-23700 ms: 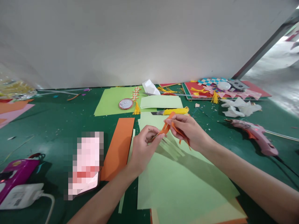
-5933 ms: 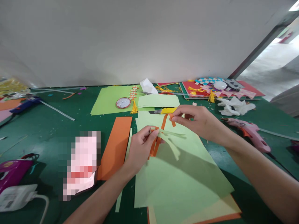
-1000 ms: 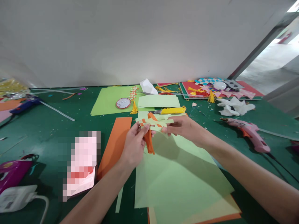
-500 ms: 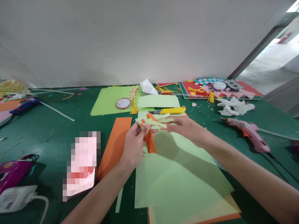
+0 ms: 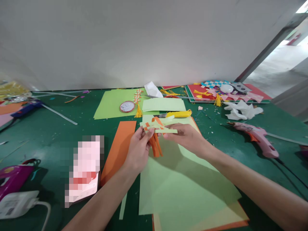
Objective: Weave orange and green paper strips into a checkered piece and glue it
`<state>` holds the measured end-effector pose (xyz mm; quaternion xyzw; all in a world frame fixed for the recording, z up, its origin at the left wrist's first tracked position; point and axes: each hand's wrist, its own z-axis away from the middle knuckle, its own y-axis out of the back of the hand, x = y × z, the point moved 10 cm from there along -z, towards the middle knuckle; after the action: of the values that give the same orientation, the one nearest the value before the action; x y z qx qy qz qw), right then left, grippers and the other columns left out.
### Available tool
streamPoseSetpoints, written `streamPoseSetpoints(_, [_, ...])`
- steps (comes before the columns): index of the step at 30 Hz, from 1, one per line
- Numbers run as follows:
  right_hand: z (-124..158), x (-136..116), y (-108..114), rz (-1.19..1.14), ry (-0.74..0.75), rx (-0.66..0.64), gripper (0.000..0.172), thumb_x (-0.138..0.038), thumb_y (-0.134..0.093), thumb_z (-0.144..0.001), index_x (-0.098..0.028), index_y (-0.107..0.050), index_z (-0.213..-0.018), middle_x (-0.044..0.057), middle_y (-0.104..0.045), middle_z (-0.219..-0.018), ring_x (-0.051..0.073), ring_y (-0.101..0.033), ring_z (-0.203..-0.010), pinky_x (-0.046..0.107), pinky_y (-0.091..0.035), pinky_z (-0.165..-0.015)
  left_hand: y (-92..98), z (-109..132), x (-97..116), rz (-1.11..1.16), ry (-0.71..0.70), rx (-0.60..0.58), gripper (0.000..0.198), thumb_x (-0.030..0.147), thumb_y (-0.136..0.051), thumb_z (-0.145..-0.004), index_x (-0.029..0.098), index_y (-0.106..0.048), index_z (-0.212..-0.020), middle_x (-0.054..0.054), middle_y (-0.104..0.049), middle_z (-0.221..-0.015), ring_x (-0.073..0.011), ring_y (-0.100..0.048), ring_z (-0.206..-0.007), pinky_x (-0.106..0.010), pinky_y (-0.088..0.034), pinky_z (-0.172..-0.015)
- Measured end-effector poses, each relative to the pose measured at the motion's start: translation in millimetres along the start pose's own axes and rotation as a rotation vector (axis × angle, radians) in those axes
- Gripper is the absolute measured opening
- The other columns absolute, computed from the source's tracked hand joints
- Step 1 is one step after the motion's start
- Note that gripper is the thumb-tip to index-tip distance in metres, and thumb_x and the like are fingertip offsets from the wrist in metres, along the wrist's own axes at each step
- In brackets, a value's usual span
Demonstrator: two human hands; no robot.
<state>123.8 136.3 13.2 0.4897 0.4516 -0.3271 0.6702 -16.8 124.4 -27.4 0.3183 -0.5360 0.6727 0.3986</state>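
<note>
A green table (image 5: pixel 223 134) stretches out here, with pale green sheets (image 5: pixel 183 186) across its middle and, left of them, a narrower orange sheet (image 5: pixel 120 144). Above the pale ones, the left hand (image 5: pixel 137 150) pinches woven strips (image 5: pixel 154 149), orange crossing pale green. The right hand (image 5: pixel 187 136) curls at their loose ends; from here I can't tell whether it grips any.

Bench (image 5: pixel 50 138) seen from the wearer's head, looking forward and down.
Left hand (image 5: pixel 137 149) and right hand (image 5: pixel 189 137) appear close, mid-frame; grey wall (image 5: pixel 154 38) fills twelve o'clock.
</note>
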Motion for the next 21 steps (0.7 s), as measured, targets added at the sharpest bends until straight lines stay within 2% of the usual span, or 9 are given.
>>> streamPoseSetpoints(2, [2,-2,-5,0.016,0.012,-0.031,0.024,-0.042,-0.063,-0.080,-0.018,-0.070,-0.082,0.004,-0.064,-0.108,0.009,-0.049,-0.065,0.026,-0.039,-0.059,0.7,0,1,0.000,-0.015,0.001,0.023,0.029,-0.074,-0.078,0.018,-0.065,-0.096,-0.002,-0.070,-0.092,-0.0148,-0.067,-0.088,-0.023,-0.051,-0.075])
streamPoseSetpoints(4, [3,-1,-10,-0.014,0.025,-0.057,0.025,-0.042,-0.063,-0.080,-0.018,-0.067,-0.074,0.003,-0.064,-0.101,0.010,-0.050,-0.066,0.025,-0.039,-0.059,1.7,0,2,0.012,-0.032,0.006,0.023,0.029,-0.074,-0.077,0.017,-0.066,-0.096,-0.003,-0.070,-0.093,-0.0156,-0.067,-0.091,-0.025,-0.051,-0.079])
streamPoseSetpoints(7, [3,3,-18,-0.081,0.025,-0.078,0.026,-0.038,-0.065,-0.078,-0.018,-0.063,-0.063,0.004,-0.063,-0.093,0.015,-0.058,-0.087,0.025,-0.044,-0.071,1.9,-1,3,0.053,-0.041,0.005,0.024,0.026,-0.076,-0.075,0.017,-0.066,-0.095,-0.003,-0.071,-0.093,-0.0161,-0.067,-0.090,-0.026,-0.051,-0.079])
streamPoseSetpoints(10, [3,7,-24,-0.105,0.009,-0.087,0.023,-0.036,-0.065,-0.079,-0.019,-0.063,-0.065,0.005,-0.063,-0.100,0.017,-0.059,-0.097,0.027,-0.044,-0.080,4.5,-3,2,0.069,-0.036,0.026,0.024,0.025,-0.077,-0.073,0.018,-0.067,-0.093,-0.003,-0.070,-0.093,-0.0155,-0.066,-0.087,-0.025,-0.051,-0.076])
streamPoseSetpoints(14, [6,3,-26,-0.110,0.015,-0.094,0.023,-0.036,-0.062,-0.080,-0.018,-0.061,-0.065,0.004,-0.064,-0.101,0.016,-0.058,-0.093,0.026,-0.043,-0.079,11.7,-3,4,0.042,-0.052,0.086,0.023,0.029,-0.077,-0.074,0.018,-0.067,-0.092,-0.002,-0.069,-0.093,-0.0148,-0.065,-0.088,-0.025,-0.050,-0.079])
streamPoseSetpoints(21, [9,7,-36,-0.006,-0.038,-0.203,0.021,-0.035,-0.059,-0.081,-0.018,-0.063,-0.069,0.001,-0.066,-0.087,0.014,-0.056,-0.077,0.026,-0.042,-0.069,12.8,1,6,-0.024,-0.062,0.109,0.025,0.031,-0.079,-0.068,0.017,-0.068,-0.084,-0.001,-0.067,-0.082,-0.0156,-0.064,-0.078,-0.024,-0.047,-0.067])
